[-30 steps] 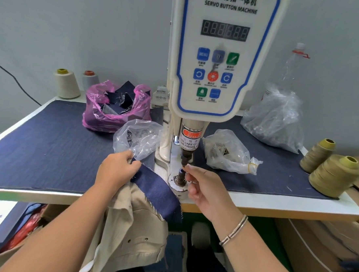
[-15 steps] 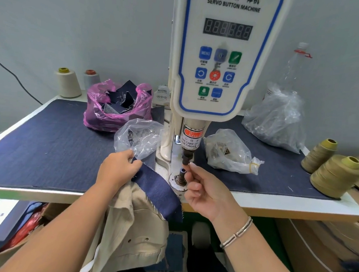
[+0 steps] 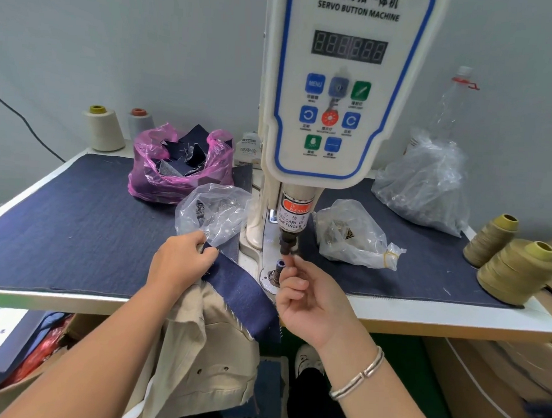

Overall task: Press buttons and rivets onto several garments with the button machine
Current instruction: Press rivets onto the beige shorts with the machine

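Here, the right hand pinches something small just beside the button machine's lower die; left hand grips the garment left of it.

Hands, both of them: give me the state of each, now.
Left hand: grips the navy fabric strip.
Right hand: fingertips pinched together beside the lower die; what they hold cannot be told.

Far corner of the worktop, two pale thread cones stand side by side. Just nearer on the worktop, a pink plastic bag slumps open. At the worktop's right edge, two olive thread cones touch.
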